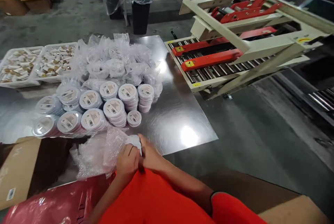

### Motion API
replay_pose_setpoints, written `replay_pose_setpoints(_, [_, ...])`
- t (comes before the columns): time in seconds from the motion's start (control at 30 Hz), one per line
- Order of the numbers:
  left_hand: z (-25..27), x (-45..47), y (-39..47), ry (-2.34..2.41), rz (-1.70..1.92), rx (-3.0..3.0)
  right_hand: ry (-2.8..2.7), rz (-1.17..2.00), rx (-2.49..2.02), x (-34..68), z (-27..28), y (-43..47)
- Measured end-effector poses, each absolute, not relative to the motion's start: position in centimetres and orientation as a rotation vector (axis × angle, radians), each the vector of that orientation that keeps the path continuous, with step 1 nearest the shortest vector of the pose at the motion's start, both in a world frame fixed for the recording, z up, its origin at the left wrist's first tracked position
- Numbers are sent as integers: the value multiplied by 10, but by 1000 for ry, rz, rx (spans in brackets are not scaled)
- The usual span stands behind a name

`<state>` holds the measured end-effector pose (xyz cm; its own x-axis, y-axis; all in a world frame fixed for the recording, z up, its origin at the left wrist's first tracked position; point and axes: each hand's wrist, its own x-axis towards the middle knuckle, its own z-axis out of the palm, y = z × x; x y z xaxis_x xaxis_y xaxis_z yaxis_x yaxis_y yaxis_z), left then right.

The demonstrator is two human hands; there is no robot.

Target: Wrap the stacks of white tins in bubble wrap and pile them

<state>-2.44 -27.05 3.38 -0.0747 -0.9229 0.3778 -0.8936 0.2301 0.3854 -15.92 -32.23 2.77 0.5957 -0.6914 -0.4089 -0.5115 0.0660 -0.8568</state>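
Close to my body, at the table's near edge, my left hand [127, 159] and my right hand [151, 154] are both closed around a stack of white discs [135, 141]. Its lower part is hidden behind my fingers. The left fingers are curled against its near side, while the right hand wraps its right side. Crumpled bubble wrap [100, 151] lies against my left hand. Just beyond stand several stacks of round labelled discs [114, 108], with a smaller, low stack [134, 117] nearest my hands.
Bubble-wrapped bundles [114, 67] are heaped on the metal table [180, 116]. Two white baskets [22, 83] of small white and gold pieces stand left. A cardboard box [18, 171] and red plastic bag [49, 203] are near me. A roller-conveyor machine [208, 65] stands right.
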Motion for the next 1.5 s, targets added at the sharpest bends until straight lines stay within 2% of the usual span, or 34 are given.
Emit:
replay_pose_setpoints(0.1, [45,-24,-272,-1874,-178,1753,902,-176,-1242,-170,27,-328])
replay_pose_setpoints(0.23, [66,-18,-275,-1226,-731,1962,876,-367,-758,-179,18,-327])
replay_pose_setpoints(0.3, [74,-16,-279,-909,-955,1920,947,-407,-742,-178,12,-325])
replay_pose_setpoints(0.37, [79,-14,-283,-786,-1046,1862,995,-390,-870,-174,8,-324])
replay_pose_setpoints(0.63, [55,0,-277,-1069,-1084,2013,1246,-530,-1330,-181,32,-341])
replay_pose_setpoints(0.93, [70,-24,-282,-871,-1293,1767,1010,-535,-1287,-180,32,-333])
replay_pose_setpoints(1.1, [82,-29,-290,-1238,-1149,1746,938,-439,-1648,-172,29,-338])
replay_pose_setpoints(1.2, [87,-15,-286,-1260,-976,1737,985,-499,-1793,-179,60,-368])
replay_pose_setpoints(1.3, [79,8,-273,-1134,-915,1767,1065,-708,-1991,-186,115,-420])
replay_pose_setpoints(1.4, [55,28,-252,-976,-947,1848,1106,-1179,-2255,-167,167,-488])
replay_pose_setpoints(1.47, [38,35,-235,-886,-945,1906,969,-1569,-2461,-134,186,-538])
replay_pose_setpoints(1.5, [30,37,-227,-856,-934,1928,951,-1664,-2504,-113,189,-564])
